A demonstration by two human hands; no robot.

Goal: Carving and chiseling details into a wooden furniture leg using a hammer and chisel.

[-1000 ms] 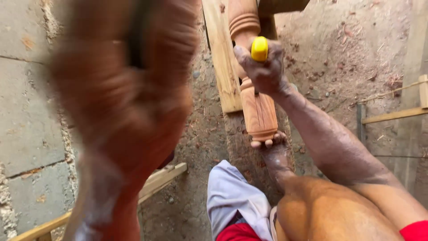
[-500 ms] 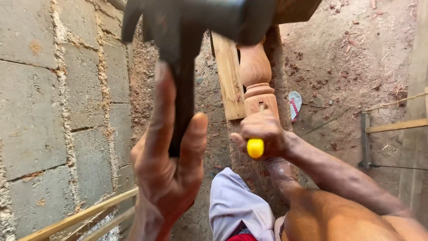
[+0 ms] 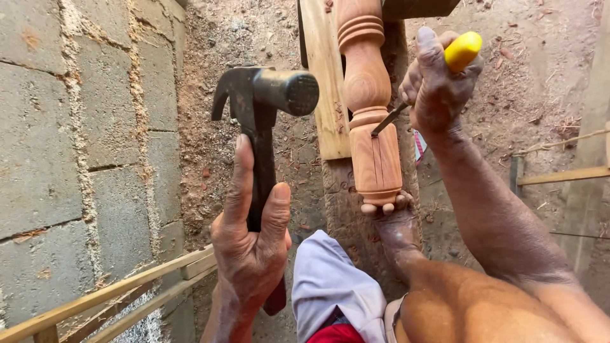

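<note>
Left hand (image 3: 251, 244) grips a hammer (image 3: 267, 101); right hand (image 3: 435, 89) presses a chisel (image 3: 445, 70) into a turned post (image 3: 368, 108).

- Grey block wall (image 3: 70, 146) fills the left side.
- Thin wooden slats (image 3: 108, 292) lean at the wall's foot.
- Dusty ground (image 3: 527, 76), strewn with chips, lies right of the wall.
- A pale plank (image 3: 321, 82) lies on that ground.

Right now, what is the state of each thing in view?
left hand: closed on the hammer handle
hammer: raised, head clear of the chisel
right hand: gripping the chisel
chisel: tilted, tip on the turned post
turned post: lying on a plank, braced by a foot
</note>
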